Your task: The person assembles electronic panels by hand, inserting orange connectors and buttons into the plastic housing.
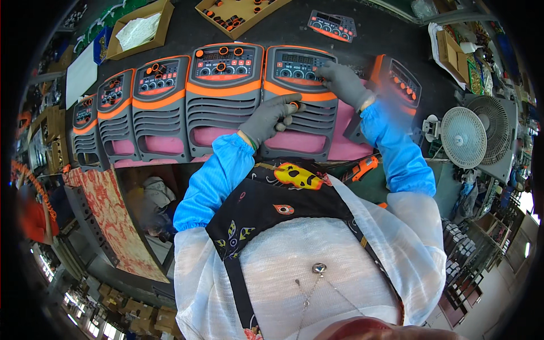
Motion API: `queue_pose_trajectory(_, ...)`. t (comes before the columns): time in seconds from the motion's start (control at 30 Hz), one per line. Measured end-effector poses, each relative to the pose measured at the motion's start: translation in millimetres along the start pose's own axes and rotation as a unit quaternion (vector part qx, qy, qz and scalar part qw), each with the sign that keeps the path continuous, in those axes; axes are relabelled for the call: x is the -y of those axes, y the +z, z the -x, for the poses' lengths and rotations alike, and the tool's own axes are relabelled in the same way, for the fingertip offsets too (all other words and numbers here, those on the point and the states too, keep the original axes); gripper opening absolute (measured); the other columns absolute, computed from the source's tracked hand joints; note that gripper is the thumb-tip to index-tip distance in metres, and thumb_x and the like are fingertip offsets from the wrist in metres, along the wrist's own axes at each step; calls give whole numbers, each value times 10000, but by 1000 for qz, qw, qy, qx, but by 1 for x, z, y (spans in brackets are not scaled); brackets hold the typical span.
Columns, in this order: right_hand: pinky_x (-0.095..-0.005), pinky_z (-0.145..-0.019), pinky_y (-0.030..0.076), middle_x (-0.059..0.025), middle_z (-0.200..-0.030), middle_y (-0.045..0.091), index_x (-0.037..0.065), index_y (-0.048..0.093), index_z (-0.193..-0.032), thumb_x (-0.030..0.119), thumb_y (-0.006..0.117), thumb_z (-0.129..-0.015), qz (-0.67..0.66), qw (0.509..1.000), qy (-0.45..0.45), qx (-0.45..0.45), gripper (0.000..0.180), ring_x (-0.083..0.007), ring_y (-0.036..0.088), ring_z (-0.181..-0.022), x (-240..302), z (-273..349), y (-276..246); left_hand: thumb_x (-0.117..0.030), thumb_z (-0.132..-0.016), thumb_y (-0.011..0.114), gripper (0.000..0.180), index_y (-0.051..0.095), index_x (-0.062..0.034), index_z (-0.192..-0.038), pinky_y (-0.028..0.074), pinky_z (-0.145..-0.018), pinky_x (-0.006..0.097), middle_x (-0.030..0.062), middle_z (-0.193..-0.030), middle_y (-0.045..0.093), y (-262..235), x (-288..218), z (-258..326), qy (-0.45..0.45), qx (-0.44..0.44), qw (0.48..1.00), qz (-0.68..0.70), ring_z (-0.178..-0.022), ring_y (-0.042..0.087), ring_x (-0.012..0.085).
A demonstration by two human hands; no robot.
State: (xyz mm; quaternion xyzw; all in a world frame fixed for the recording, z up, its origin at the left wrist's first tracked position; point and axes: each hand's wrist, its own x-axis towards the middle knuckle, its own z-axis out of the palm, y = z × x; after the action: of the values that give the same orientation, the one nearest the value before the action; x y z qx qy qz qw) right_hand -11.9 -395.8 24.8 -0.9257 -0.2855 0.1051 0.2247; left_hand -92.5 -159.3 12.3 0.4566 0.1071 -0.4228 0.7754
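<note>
Both my hands wear grey gloves and are over a dark grey front panel (pixel 300 120) with orange trim, slatted vents and a display. My left hand (pixel 266 122) is closed, with a small black-and-orange knob (pixel 294 105) at its fingertips, in front of the vents. At the right edge of the panel's control area, my right hand (pixel 344 85) has its fingertips drawn together against the surface; what they hold, if anything, is hidden. The neighbouring front panel (pixel 225 85) on the left carries several orange-topped knobs.
More front panels (pixel 160 107) stand in a row to the left, over pink sheeting (pixel 354 141). Another panel (pixel 399 85) leans at right. A cardboard tray of knobs (pixel 241 28) and a loose control plate (pixel 332 26) lie behind. An orange tool (pixel 364 168) and fan (pixel 463 137) are nearby.
</note>
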Motion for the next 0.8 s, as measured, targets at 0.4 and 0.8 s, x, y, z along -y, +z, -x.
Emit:
queue_pose_trajectory(0.4, -424, -736, 481, -131, -895, 582, 70, 634, -902, 67, 571, -802, 77, 996, -23, 25, 118, -326, 598, -853, -2, -8, 9, -127, -934, 486, 450, 403, -2, -1359, 350, -489, 146, 76, -1118, 581, -1, 1, 4, 23, 16, 1000, -4, -669, 430, 39)
queue_pose_trajectory(0.8, -409, -814, 468, -111, -1071, 559, 105, 592, -1128, 21, 600, -755, 34, 993, -93, -57, 382, -321, 560, -981, 75, 18, -18, -143, -941, 490, 310, 545, -38, -1228, 397, -500, 161, 13, -974, 608, -5, 15, 8, 67, -14, 998, 14, -671, 493, 42)
